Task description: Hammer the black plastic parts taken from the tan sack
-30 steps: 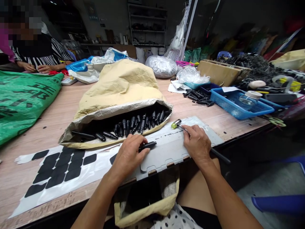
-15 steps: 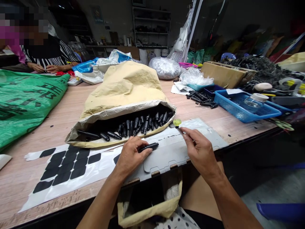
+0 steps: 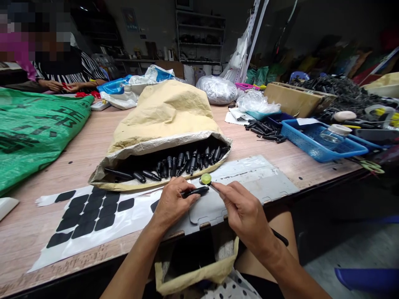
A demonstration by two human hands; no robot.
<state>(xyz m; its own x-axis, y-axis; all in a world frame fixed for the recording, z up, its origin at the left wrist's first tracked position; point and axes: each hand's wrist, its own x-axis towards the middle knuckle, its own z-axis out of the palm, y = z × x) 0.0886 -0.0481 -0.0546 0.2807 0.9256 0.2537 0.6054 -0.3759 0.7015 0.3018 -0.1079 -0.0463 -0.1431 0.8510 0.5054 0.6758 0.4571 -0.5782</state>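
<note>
My left hand (image 3: 175,202) is closed around a black pen-shaped tube (image 3: 196,191), which lies nearly level just above the grey board (image 3: 243,182). In my right hand (image 3: 249,214) is a thin tool with a round yellow-green end (image 3: 205,179); its dark handle (image 3: 279,237) sticks out below the palm. The round end hovers close above the tube's right tip; whether they touch I cannot tell. Right behind my left hand, several black tubes (image 3: 181,161) lie in the mouth of a yellow woven sack (image 3: 165,112).
A white sheet of black stickers (image 3: 89,211) lies left of my hands. A green sack (image 3: 37,133) covers the far left. At right are a blue basket (image 3: 322,143) and loose black parts (image 3: 264,129). An open bag (image 3: 193,282) sits at my lap. A co-worker (image 3: 67,79) sits across.
My right hand has moved left, bringing the yellow-green end of the tool from the board's right side to near the tube's tip. My left hand keeps the tube almost where it was.
</note>
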